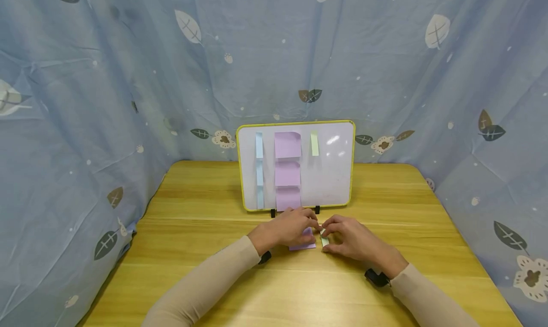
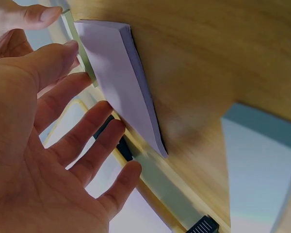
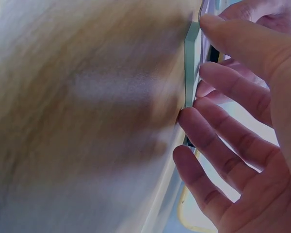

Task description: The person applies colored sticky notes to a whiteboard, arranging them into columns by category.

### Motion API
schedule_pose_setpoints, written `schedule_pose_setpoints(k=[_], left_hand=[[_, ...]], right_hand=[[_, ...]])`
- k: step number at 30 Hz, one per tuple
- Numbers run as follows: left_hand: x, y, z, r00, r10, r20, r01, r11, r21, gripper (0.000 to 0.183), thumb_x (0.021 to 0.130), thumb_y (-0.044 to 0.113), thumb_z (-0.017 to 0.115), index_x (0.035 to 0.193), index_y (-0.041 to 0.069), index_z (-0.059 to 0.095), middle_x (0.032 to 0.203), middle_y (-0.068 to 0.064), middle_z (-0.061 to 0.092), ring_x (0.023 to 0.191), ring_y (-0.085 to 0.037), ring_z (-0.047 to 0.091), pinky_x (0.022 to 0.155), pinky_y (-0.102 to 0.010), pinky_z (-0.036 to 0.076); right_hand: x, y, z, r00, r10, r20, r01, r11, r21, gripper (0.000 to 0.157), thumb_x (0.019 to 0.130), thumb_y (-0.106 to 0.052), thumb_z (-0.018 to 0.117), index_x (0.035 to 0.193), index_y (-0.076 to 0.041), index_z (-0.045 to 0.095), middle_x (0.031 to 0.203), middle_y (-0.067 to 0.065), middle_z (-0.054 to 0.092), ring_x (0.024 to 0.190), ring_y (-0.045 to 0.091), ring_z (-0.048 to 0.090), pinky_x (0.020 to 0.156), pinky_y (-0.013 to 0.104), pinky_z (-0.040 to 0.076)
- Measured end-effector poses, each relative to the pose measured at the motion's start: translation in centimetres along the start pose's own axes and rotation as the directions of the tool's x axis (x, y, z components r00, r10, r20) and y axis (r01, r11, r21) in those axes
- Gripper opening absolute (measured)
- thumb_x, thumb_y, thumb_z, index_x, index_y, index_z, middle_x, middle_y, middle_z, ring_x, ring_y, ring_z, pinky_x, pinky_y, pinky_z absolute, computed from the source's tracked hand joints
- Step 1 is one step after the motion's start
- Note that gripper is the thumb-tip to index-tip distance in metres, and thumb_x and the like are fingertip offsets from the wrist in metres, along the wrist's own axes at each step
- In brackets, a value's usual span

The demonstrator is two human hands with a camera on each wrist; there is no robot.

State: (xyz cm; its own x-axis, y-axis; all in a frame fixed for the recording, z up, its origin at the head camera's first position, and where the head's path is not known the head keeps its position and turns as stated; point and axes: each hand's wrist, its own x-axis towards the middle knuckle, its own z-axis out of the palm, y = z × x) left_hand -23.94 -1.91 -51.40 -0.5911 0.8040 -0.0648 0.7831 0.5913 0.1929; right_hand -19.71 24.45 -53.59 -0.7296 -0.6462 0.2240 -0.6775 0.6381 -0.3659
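My right hand (image 1: 353, 239) holds a narrow green sticky-note pad (image 1: 324, 239) on the table, thumb at its near end and fingers at its far end. In the right wrist view the pad's green edge (image 3: 189, 68) stands between them. My left hand (image 1: 293, 227) reaches in from the left, its fingertips at the green pad and its fingers spread apart. Under that hand lies a purple sticky-note pad (image 1: 303, 245), partly hidden. A light blue pad (image 2: 262, 170) shows farther left in the left wrist view; the left arm mostly hides it from the head view.
Behind the hands a yellow-framed whiteboard (image 1: 329, 179) leans on black feet (image 1: 317, 209). It bears a column of blue strips (image 1: 259, 172), a column of purple notes (image 1: 287, 173) and one green strip (image 1: 314, 143). A patterned blue curtain (image 1: 265, 56) surrounds the wooden table (image 1: 188, 251).
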Motion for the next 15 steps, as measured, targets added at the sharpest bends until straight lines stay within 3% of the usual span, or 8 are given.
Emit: schedule_pose_setpoints(k=[15], left_hand=[[-0.18, 0.10, -0.07, 1.000, -0.017, 0.016, 0.017, 1.000, -0.012, 0.038, 0.116, 0.042, 0.075, 0.153, 0.034, 0.078, 0.162, 0.002, 0.068, 0.153, -0.022, 0.064, 0.120, -0.054, 0.059]], right_hand=[[-0.22, -0.04, 0.11, 1.000, -0.006, 0.004, 0.006, 1.000, 0.015, 0.013, 0.099, -0.024, 0.097, 0.108, -0.020, 0.089, 0.133, 0.003, 0.081, 0.119, 0.024, 0.081, 0.102, 0.048, 0.069]])
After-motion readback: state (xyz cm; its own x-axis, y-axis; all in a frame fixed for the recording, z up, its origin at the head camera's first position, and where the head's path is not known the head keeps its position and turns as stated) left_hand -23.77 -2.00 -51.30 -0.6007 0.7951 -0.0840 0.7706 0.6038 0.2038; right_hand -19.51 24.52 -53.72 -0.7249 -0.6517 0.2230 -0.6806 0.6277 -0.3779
